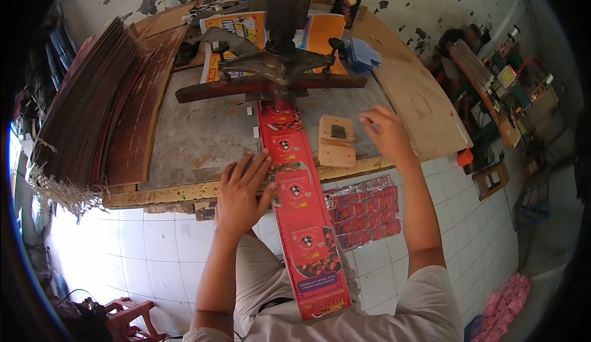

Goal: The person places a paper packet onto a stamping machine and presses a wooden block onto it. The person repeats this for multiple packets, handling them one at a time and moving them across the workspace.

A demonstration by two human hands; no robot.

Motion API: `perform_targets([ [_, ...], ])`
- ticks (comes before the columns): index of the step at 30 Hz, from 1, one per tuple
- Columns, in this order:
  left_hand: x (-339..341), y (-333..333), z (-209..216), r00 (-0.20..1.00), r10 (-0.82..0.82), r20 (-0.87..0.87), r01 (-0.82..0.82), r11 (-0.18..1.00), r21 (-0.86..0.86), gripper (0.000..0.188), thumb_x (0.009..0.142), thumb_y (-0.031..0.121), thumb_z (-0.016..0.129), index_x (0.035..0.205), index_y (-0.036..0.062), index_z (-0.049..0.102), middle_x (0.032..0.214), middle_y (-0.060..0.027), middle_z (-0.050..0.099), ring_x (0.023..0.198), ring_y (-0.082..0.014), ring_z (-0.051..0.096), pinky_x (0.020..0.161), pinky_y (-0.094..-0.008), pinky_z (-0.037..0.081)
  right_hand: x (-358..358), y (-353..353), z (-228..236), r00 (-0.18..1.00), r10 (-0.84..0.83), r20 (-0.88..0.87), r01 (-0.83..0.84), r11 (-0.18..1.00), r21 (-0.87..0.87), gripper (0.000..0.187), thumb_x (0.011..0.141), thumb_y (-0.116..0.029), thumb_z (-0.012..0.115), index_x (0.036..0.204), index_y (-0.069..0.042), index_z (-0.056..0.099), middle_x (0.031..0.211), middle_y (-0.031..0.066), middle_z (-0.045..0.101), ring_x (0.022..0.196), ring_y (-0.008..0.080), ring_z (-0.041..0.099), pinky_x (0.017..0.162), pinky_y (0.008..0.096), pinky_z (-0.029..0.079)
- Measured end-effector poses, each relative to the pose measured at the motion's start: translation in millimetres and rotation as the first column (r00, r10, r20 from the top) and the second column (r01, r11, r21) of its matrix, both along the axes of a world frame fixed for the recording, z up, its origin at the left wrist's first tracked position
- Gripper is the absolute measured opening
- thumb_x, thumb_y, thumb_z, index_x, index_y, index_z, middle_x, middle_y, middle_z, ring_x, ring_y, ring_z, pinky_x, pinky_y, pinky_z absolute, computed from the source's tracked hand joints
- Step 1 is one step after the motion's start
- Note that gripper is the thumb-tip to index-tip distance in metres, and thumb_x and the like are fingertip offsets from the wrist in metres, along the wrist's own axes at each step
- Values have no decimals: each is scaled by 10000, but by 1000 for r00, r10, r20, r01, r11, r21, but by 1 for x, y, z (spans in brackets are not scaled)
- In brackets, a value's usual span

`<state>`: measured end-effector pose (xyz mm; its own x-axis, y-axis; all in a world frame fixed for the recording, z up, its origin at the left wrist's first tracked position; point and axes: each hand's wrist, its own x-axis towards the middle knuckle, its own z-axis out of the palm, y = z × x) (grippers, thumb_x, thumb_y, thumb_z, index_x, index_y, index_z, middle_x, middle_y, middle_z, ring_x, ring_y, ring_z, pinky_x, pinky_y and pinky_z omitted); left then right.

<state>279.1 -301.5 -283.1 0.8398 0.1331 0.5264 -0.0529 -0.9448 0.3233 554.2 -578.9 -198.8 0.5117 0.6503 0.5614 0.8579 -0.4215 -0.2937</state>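
one long, flat red printed strip (300, 216) runs with its long axis from between eleven and twelve o'clock down to between five and six, twelve being straight away from the person. its far end meets the foot of a dark metal press with a reddish crossbar (284, 65); whether it goes on underneath is hidden. its near end passes the edge of the grey-topped, yellow-edged worktop (194, 132) and lies over the lap.

the left hand (246, 182) is the nearer one: its fingers are spread wide, pointing toward one o'clock, with fingertips and thumb at the strip's left edge, so the strip lies at three o'clock from it. the right hand (386, 134) is apart from the strip, which lies at nine o'clock from it. between them sits a pale wooden block with a dark square piece on top (329, 156), just beside the right fingertips. those are drawn in narrow; i cannot tell whether they pinch anything small.
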Motion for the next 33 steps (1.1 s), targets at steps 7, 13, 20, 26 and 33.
perform_targets([
  [7,0,-1,-1,1000,-10,5,10,1000,0,537,1033,284,721,1527,74,692,1671,-53,631,1542,-337,554,1265,-563,405,27,31,-7,947,235,-218,-267,954,-135,162,1049,-25,733,1183,7,820,1086,142,723,971,338,732,867,443,576],
  [13,-1,0,-1,1000,9,-19,-9,1000,-7,542,1043,311,715,1535,84,689,1678,-50,625,1558,-327,540,1270,-564,398,23,29,0,904,242,-354,-315,935,-166,198,1055,-58,755,1228,7,827,1096,118,721,1014,288,729,931,408,569],
  [20,0,0,-1,1000,14,-16,-14,999,37,545,1053,350,729,1521,72,695,1670,-55,630,1537,-329,557,1256,-572,425,-4,28,-2,944,188,-273,-241,954,-176,434,988,-273,878,1337,-29,792,1312,131,675,1232,333,680,1056,438,571],
  [26,-1,0,-2,999,9,-35,-9,1000,5,572,1023,307,725,1549,86,679,1689,-47,615,1569,-326,531,1277,-568,389,-6,30,-3,937,171,-306,-237,953,-192,409,974,-257,884,1304,-35,789,1321,120,667,1270,334,658,1094,432,549],
  [33,0,-1,1,1000,12,-23,-11,1000,27,549,1047,333,719,1533,80,688,1669,-53,631,1547,-330,552,1259,-580,416,-10,31,-3,968,183,-172,-215,956,-198,419,976,-251,879,1347,-73,795,1306,119,666,1258,338,650,1092,435,549],
])
